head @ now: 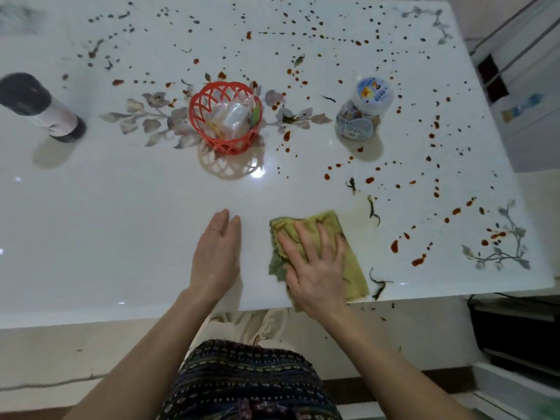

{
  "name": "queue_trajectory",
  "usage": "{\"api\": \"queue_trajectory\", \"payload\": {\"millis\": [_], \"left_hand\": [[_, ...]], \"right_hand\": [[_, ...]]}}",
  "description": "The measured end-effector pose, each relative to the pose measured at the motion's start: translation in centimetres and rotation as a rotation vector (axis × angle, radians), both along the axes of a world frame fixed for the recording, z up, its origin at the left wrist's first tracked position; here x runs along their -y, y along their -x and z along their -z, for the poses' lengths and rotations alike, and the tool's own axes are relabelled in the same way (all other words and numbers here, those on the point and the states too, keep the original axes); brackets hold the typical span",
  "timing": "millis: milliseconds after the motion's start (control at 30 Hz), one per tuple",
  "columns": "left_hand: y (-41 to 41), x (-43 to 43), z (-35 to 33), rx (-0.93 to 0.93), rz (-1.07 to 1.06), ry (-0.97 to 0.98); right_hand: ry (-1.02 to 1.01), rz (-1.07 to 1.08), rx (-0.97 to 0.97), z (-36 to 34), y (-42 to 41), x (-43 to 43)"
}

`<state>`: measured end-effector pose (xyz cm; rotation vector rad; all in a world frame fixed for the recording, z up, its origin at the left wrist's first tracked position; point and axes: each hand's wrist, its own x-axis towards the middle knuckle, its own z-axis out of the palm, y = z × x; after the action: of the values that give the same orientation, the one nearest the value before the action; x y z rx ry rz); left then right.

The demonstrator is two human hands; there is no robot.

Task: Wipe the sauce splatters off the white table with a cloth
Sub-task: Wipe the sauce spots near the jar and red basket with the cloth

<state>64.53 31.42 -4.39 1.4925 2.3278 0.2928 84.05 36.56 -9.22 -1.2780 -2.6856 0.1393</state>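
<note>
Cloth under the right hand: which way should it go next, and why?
Probably slide the cloth rightward with the right hand pressing it flat: red sauce drops and dark shreds lie just right of it, while the table by the left hand looks clean.

Cloth Pressed Flat Near the Table's Edge

The right hand (315, 265) presses a yellow-green cloth (348, 247) flat on the white table (121, 222), fingers spread. The left hand (216, 256) rests flat just beside it. Red-brown sauce spots (394, 246) lie beyond and to the right of the cloth. Farther off stand a red basket (225, 116), a plastic jar (363, 109) and a dark-capped bottle (39, 106).
</note>
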Motion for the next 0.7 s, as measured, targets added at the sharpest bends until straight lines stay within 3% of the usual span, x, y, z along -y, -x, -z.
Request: {"api": "queue_trajectory", "payload": {"millis": [133, 200, 333, 467, 700], "left_hand": [[0.0, 0.1, -0.4, 0.128, -0.089, -0.02], [0.2, 0.3, -0.5, 0.093, -0.056, -0.028], [0.8, 0.6, -0.2, 0.098, -0.024, -0.02], [1.0, 0.5, -0.1, 0.165, -0.088, -0.036], [1.6, -0.1, -0.5, 0.097, -0.043, -0.104]], "right_hand": [[-0.007, -0.123, 0.022, 0.3, 2.3, -2.7], [0.022, -0.099, 0.056, 0.4, 3.2, -5.6], [0.084, 0.161, 0.049, 0.2, 2.3, -9.8], [0.04, 0.347, 0.015, -0.1, 1.0, -7.9], [-0.004, 0.001, -0.033, -0.2, 6.7, -2.7]]}}
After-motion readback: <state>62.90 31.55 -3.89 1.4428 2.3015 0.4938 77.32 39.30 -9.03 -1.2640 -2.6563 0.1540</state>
